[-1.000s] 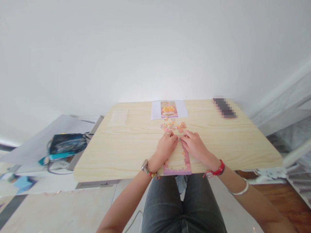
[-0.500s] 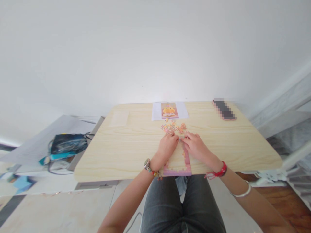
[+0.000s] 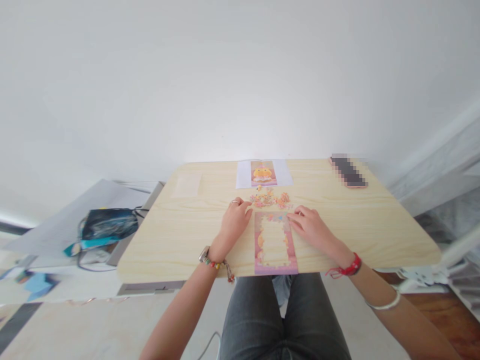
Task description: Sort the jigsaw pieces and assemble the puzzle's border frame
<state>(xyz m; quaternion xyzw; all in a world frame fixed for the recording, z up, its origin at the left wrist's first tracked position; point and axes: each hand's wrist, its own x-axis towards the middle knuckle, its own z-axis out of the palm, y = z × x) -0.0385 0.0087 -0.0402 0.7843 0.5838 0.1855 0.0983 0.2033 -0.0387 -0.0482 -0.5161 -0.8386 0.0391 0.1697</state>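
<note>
A jigsaw frame [image 3: 275, 243] with a pink border and a bare middle lies on the light wooden table [image 3: 187, 235] in front of me. Several loose pink and orange pieces [image 3: 270, 199] are scattered just beyond its far edge. My left hand [image 3: 234, 220] rests on the table left of the frame, fingers loosely curled, fingertips near the loose pieces. Resting at the frame's upper right corner, my right hand [image 3: 309, 226] touches its edge with the fingertips. Neither hand visibly holds a piece.
A reference picture [image 3: 263, 173] of a yellow figure on a white sheet lies at the table's far edge. A pale paper [image 3: 187, 185] sits far left, a phone [image 3: 348, 171] far right. A dark bag [image 3: 108, 223] lies on a low surface to the left.
Both hands were together over the top of the puzzle frame. They have moved apart, left hand to the left and right hand to the right, uncovering the frame.
</note>
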